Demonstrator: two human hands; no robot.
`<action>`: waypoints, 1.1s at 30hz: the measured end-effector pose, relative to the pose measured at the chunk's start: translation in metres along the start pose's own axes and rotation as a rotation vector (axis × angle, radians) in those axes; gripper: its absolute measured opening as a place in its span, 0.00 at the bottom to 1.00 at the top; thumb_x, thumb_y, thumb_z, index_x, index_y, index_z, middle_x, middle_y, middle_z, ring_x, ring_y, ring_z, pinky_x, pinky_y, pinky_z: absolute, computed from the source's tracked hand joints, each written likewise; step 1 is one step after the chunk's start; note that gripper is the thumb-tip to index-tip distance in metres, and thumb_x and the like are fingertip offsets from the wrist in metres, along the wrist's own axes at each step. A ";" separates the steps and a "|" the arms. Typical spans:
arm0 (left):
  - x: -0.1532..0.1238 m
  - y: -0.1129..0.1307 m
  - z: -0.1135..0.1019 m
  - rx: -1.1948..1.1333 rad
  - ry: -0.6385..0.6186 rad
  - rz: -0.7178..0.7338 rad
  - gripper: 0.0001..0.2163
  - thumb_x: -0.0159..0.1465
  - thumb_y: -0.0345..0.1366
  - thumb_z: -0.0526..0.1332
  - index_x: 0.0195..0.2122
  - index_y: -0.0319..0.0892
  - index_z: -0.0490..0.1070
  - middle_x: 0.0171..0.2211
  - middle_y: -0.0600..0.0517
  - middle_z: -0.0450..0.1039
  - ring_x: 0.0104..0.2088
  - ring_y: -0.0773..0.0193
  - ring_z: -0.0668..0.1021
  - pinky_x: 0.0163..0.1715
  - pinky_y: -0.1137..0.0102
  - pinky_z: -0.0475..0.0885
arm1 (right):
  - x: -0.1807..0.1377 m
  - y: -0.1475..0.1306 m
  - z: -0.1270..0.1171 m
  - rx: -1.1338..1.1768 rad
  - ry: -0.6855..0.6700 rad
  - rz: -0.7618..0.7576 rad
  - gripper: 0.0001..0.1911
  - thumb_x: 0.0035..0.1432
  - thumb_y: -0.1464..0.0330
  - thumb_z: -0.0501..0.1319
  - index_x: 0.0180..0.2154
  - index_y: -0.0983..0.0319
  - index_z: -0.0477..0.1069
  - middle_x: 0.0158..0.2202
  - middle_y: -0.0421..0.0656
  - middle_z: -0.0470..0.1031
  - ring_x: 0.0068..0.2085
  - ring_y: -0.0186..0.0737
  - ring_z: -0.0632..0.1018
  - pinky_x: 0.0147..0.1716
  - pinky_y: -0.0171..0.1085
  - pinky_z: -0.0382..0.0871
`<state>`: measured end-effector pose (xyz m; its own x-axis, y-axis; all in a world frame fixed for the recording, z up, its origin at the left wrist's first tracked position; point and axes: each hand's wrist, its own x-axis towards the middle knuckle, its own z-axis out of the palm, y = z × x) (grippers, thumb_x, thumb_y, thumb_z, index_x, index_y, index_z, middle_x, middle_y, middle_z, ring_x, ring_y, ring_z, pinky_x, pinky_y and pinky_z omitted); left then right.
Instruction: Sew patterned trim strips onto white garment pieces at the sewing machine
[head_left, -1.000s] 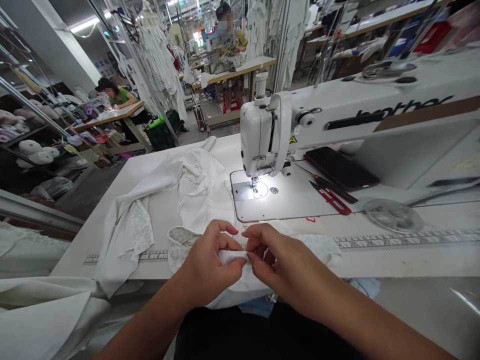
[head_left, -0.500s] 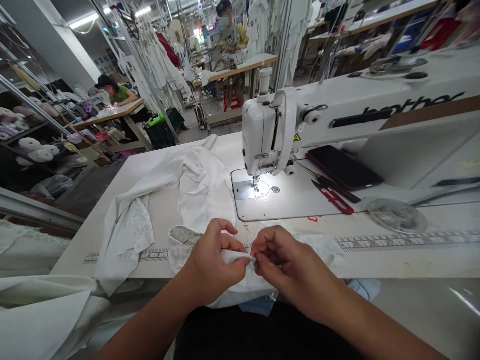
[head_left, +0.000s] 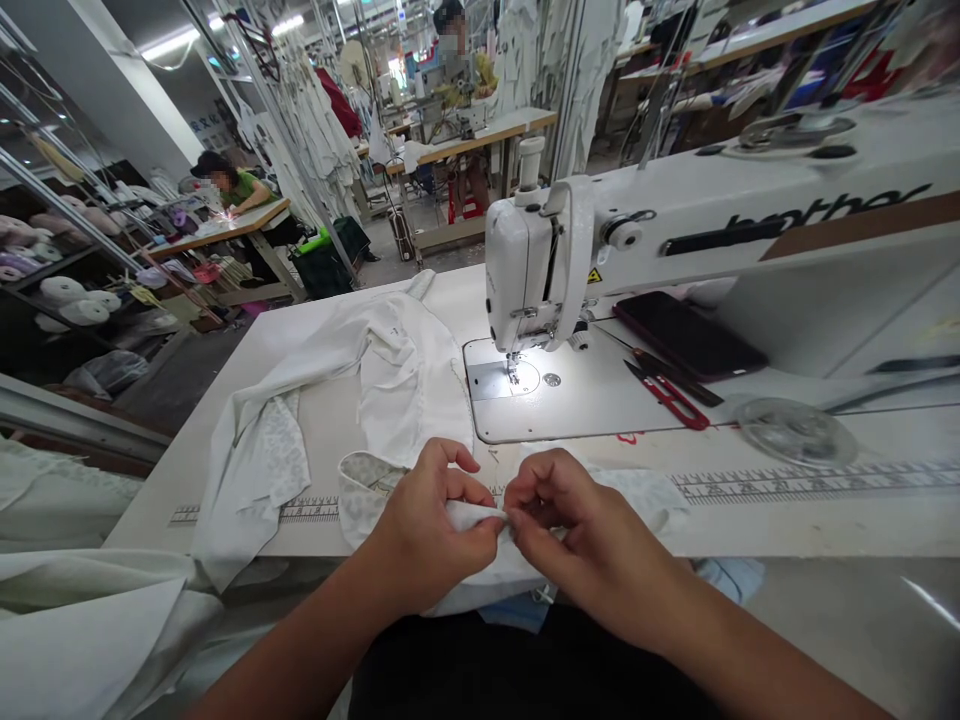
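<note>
A white garment point(head_left: 390, 390) lies spread over the sewing table point(head_left: 787, 525), trailing off its near edge into my lap. My left hand point(head_left: 431, 530) pinches a folded edge of this white fabric between thumb and fingers. My right hand point(head_left: 577, 525) pinches the same fold right beside it, fingertips almost touching the left ones. Both hands sit at the table's near edge, in front of the white sewing machine point(head_left: 675, 240), whose lit needle plate point(head_left: 514, 380) is bare.
Red thread snips point(head_left: 671, 395) and a dark phone point(head_left: 686, 335) lie right of the needle. A clear round disc point(head_left: 795, 432) rests near a printed ruler strip point(head_left: 810, 482). More white cloth point(head_left: 82, 620) hangs at lower left. Other people work at tables behind.
My right fingers have curled tighter onto the fold and both hands shifted slightly right. The garment on the table has not moved.
</note>
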<state>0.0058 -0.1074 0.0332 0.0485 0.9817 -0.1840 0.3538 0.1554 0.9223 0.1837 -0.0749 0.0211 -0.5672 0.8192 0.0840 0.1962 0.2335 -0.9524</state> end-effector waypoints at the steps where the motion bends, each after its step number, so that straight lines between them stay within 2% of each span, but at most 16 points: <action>1: 0.000 0.001 0.000 0.014 0.006 0.007 0.19 0.54 0.29 0.64 0.42 0.47 0.55 0.32 0.56 0.76 0.24 0.71 0.71 0.25 0.74 0.64 | 0.000 -0.001 0.000 -0.012 0.002 0.000 0.07 0.59 0.71 0.55 0.37 0.55 0.57 0.31 0.36 0.70 0.29 0.33 0.73 0.26 0.33 0.68; 8: 0.000 0.004 0.002 0.013 0.004 -0.012 0.19 0.53 0.28 0.64 0.41 0.46 0.55 0.31 0.56 0.76 0.24 0.72 0.70 0.24 0.75 0.63 | -0.001 0.002 0.003 -0.139 0.076 -0.008 0.05 0.57 0.72 0.54 0.35 0.56 0.59 0.28 0.36 0.70 0.25 0.34 0.71 0.21 0.33 0.64; 13: 0.000 0.004 0.001 0.002 -0.001 -0.042 0.18 0.54 0.30 0.64 0.41 0.47 0.55 0.32 0.56 0.75 0.23 0.73 0.69 0.23 0.76 0.63 | -0.003 0.010 0.003 -0.076 0.079 -0.033 0.04 0.60 0.71 0.54 0.36 0.56 0.60 0.32 0.39 0.73 0.31 0.36 0.74 0.24 0.33 0.67; 17: 0.000 0.003 0.003 0.014 -0.003 -0.017 0.18 0.55 0.30 0.64 0.41 0.47 0.56 0.31 0.57 0.76 0.25 0.72 0.70 0.25 0.76 0.64 | -0.003 0.009 0.002 -0.052 0.065 -0.040 0.05 0.61 0.71 0.55 0.37 0.55 0.60 0.32 0.38 0.71 0.30 0.34 0.74 0.24 0.32 0.68; 21: 0.000 0.001 0.005 -0.006 0.003 -0.020 0.18 0.55 0.30 0.64 0.41 0.47 0.55 0.32 0.58 0.75 0.23 0.73 0.68 0.22 0.76 0.62 | -0.004 0.011 0.004 -0.111 0.123 -0.082 0.07 0.59 0.74 0.55 0.35 0.55 0.59 0.30 0.36 0.69 0.27 0.33 0.71 0.23 0.31 0.66; 24: -0.001 0.000 0.005 -0.004 -0.005 -0.027 0.18 0.55 0.31 0.64 0.41 0.48 0.55 0.32 0.58 0.75 0.22 0.73 0.68 0.21 0.76 0.62 | -0.005 0.013 0.005 -0.051 0.121 -0.071 0.07 0.60 0.73 0.55 0.36 0.55 0.59 0.31 0.36 0.70 0.30 0.33 0.73 0.24 0.31 0.67; 27: -0.001 -0.001 0.006 0.060 0.021 0.030 0.18 0.55 0.30 0.63 0.41 0.48 0.56 0.32 0.58 0.75 0.25 0.71 0.71 0.24 0.75 0.65 | -0.005 0.011 0.005 -0.025 0.096 -0.055 0.07 0.60 0.72 0.56 0.38 0.54 0.59 0.32 0.36 0.70 0.30 0.33 0.73 0.25 0.31 0.69; 30: -0.002 0.001 0.007 0.136 0.067 0.112 0.17 0.54 0.27 0.62 0.40 0.47 0.57 0.31 0.58 0.75 0.30 0.69 0.75 0.30 0.74 0.68 | -0.004 0.008 0.005 -0.100 0.115 -0.056 0.08 0.58 0.73 0.56 0.36 0.55 0.59 0.31 0.36 0.70 0.28 0.32 0.72 0.24 0.31 0.68; 33: -0.003 0.003 0.009 0.151 0.071 0.129 0.17 0.54 0.27 0.62 0.40 0.47 0.57 0.31 0.58 0.74 0.30 0.69 0.75 0.29 0.75 0.68 | -0.004 0.010 0.006 -0.140 0.144 -0.051 0.07 0.58 0.73 0.55 0.34 0.55 0.58 0.29 0.35 0.70 0.26 0.33 0.71 0.22 0.31 0.65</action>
<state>0.0154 -0.1105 0.0335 0.0388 0.9985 -0.0380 0.4853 0.0144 0.8742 0.1833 -0.0792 0.0094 -0.4609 0.8685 0.1822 0.2849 0.3392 -0.8965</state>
